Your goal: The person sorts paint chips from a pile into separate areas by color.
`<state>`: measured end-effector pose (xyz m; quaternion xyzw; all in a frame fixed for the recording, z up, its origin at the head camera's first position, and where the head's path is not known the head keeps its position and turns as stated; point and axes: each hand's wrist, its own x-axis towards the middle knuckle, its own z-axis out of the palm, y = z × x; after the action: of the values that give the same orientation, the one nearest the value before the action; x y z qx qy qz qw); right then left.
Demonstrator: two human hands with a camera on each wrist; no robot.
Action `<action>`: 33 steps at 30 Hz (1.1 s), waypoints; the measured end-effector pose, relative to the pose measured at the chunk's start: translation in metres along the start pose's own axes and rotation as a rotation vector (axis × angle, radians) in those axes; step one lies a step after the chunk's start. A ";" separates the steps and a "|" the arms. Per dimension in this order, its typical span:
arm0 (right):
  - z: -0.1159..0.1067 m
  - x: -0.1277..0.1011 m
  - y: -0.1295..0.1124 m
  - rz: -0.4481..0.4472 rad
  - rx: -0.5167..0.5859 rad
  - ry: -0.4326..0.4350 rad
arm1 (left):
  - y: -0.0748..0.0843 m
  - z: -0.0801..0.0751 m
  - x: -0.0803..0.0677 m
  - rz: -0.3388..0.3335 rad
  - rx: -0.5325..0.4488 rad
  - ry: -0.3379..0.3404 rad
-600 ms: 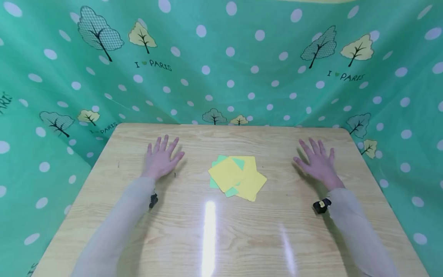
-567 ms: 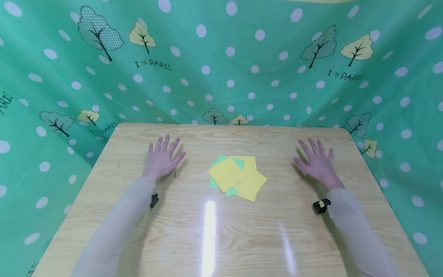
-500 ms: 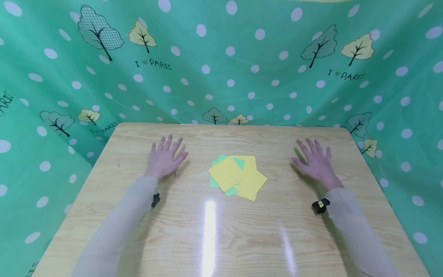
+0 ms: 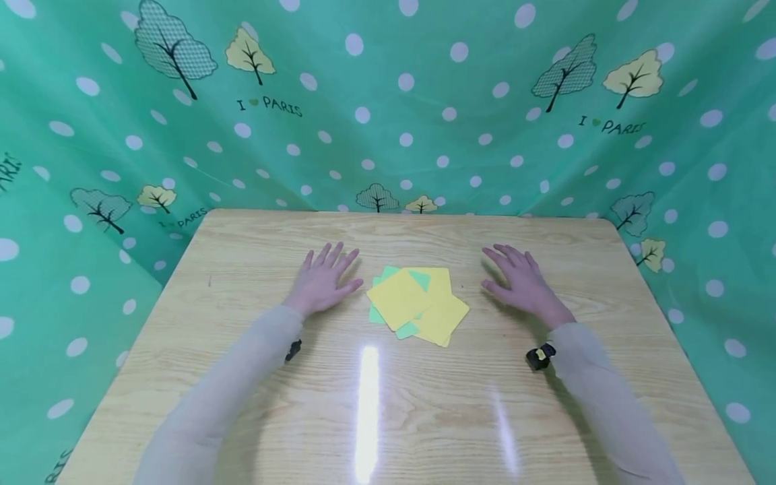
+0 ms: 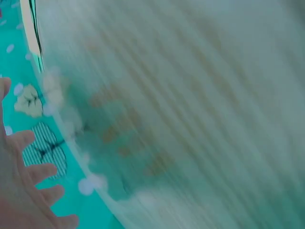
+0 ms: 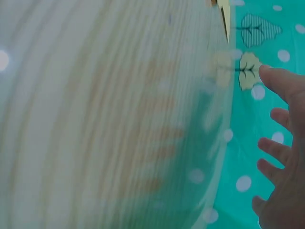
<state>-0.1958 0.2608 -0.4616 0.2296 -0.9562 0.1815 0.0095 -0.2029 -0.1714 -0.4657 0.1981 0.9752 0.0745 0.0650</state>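
Several square paper sheets, yellow [image 4: 399, 300] and light green [image 4: 407, 330], lie overlapping in a fanned pile at the middle of the table. Just left of the pile is my left hand [image 4: 324, 281], fingers spread, holding nothing. My right hand [image 4: 518, 283] hovers a short way right of the pile, its fingers apart and slightly bent, with nothing in them. In the left wrist view the left hand [image 5: 33, 186] shows at the left edge. The right wrist view has the right hand [image 6: 283, 143] along its right edge, over the tabletop.
The pale wooden table [image 4: 424, 417] carries bright light reflections in front of the pile. A green dotted cloth [image 4: 388, 101] with printed trees hangs behind the table and along both sides. Small black wrist cameras [image 4: 539, 356] sit under the sleeves.
Both hands have moved inward toward the paper pile, the left to the right and the right to the left. The papers stay in place; the view has tilted slightly.
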 end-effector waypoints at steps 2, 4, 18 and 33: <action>0.003 0.004 -0.004 -0.033 0.006 -0.004 | 0.008 0.003 -0.001 0.018 0.001 -0.005; 0.005 0.008 -0.010 -0.065 0.014 -0.006 | 0.016 0.004 -0.003 0.031 0.005 -0.005; 0.026 0.038 -0.048 -0.222 0.149 -0.127 | 0.060 0.018 -0.017 0.046 0.028 -0.065; 0.044 0.062 -0.075 -0.360 0.121 -0.285 | 0.070 0.023 -0.019 0.034 0.021 -0.139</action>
<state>-0.2150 0.1565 -0.4708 0.4197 -0.8790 0.1995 -0.1073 -0.1556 -0.1119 -0.4745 0.2201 0.9655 0.0516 0.1295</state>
